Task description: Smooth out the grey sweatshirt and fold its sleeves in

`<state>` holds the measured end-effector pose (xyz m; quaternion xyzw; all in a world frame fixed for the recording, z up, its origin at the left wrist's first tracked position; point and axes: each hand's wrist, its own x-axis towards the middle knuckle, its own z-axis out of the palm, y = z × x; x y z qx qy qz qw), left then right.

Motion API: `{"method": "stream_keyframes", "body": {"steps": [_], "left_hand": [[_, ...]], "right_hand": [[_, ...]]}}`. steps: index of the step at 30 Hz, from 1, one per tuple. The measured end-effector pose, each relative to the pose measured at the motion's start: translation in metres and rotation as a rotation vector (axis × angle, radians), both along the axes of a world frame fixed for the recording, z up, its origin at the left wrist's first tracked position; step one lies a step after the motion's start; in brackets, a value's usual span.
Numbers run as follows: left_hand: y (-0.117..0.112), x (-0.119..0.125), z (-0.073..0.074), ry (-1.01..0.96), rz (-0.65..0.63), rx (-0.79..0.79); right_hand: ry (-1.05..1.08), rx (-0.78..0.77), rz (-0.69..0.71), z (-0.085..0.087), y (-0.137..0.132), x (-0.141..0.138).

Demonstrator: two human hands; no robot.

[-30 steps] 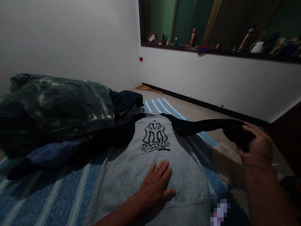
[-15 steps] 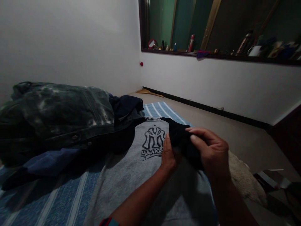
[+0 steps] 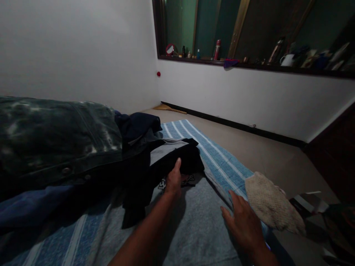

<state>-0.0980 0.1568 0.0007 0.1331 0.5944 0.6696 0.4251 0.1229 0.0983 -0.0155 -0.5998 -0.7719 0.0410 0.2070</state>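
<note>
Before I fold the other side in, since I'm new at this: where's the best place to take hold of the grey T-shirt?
Probably the grey T-shirt's right edge, beside the open right hand, coming from the right. That side lies flat and bare; the left hand presses the black sleeve down up top.

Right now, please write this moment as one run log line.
left hand: flat on black sleeve | right hand: open, on grey shirt | bed: striped cover

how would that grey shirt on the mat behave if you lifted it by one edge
The grey shirt would probably go limp and drape, since it lies flat with soft creases under the right hand. It looks thin, so likely light. Its black sleeve, folded over under the left hand, would likely flop open.
</note>
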Motion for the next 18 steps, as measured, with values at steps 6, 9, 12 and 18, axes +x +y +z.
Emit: {"method": "stream_keyframes", "body": {"steps": [6, 9, 12, 18], "left_hand": [[0.013, -0.018, 0.026, 0.225, -0.078, 0.008], [0.014, -0.029, 0.042, 0.379, -0.115, 0.048], [0.006, -0.046, 0.059, 0.533, -0.131, 0.101], [-0.036, -0.094, 0.053, 0.769, -0.067, -0.121]], "right_hand": [[-0.14, -0.169, -0.076, -0.011, -0.008, 0.012], [-0.097, -0.144, -0.044, -0.005, -0.01, 0.006], [-0.025, -0.099, 0.017, 0.002, -0.018, -0.007], [0.077, -0.208, 0.359, 0.014, -0.049, -0.043]]}}
